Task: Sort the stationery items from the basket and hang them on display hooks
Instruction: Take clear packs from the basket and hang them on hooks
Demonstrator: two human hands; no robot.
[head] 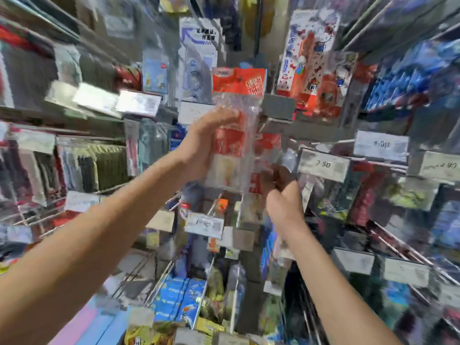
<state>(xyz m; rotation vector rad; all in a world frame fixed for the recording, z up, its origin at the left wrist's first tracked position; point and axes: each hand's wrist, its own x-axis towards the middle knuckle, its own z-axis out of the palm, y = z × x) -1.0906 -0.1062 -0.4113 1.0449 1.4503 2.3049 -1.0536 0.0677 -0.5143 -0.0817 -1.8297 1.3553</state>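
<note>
A clear plastic packet with a red header card [237, 115] is held up in front of the display rack. My left hand [204, 148] wraps its left side, fingers over the front. Lower down, my right hand [281, 192] is closed around the packet's lower right corner and the crinkled plastic there. Metal display hooks [321, 143] with price tags stick out just right of the packet. The whole picture is blurred by motion, so whether the packet is on a hook cannot be told. The basket is out of sight.
Hanging goods surround the hands: a blue-and-white pack [198, 61] above left, a red cartoon-print pack [311, 63] above right, green items [102, 168] on the left. Price tags [323, 165] and bare hooks jut out at right. Blue packs [179, 300] hang below.
</note>
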